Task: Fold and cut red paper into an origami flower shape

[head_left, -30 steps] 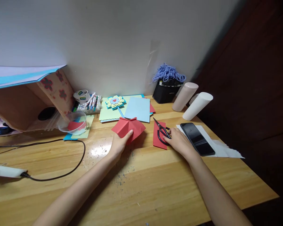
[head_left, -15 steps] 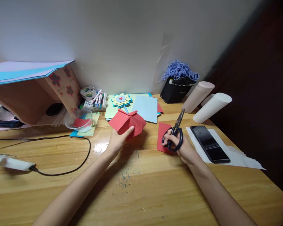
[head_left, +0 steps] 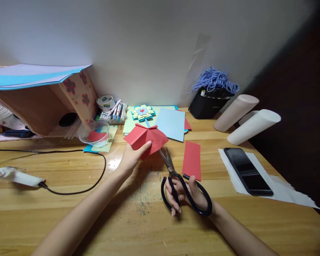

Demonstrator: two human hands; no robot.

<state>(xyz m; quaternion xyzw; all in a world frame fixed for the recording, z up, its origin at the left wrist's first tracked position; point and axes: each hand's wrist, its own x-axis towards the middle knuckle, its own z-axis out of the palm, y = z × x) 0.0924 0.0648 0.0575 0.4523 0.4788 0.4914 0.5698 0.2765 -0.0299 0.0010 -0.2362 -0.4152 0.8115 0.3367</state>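
Observation:
Folded red paper [head_left: 146, 138] is pinched in my left hand [head_left: 133, 156], thumb on top and the other fingers hidden beneath. My right hand [head_left: 185, 193] has its fingers through the black handles of a pair of scissors [head_left: 170, 169]. The blades are slightly parted and point up and left, their tips close to the paper's lower right edge; whether they touch it I cannot tell. A flat red paper strip [head_left: 191, 160] lies on the table just beyond my right hand. Behind the folded paper is a layered paper flower [head_left: 142, 112] with a blue stem.
A light blue sheet [head_left: 171, 124] lies on stacked paper at the back. Left are markers [head_left: 117, 111], a clear bowl [head_left: 94, 144], a cardboard box [head_left: 37, 106] and a corded white glue gun [head_left: 18, 176]. Right are a phone [head_left: 248, 172], white bottles [head_left: 253, 126] and a black holder with yarn [head_left: 209, 105].
My right hand has brought the scissors left and nearer to me, from above the red strip to beside the folded paper, and their blades have parted. My left hand keeps its hold.

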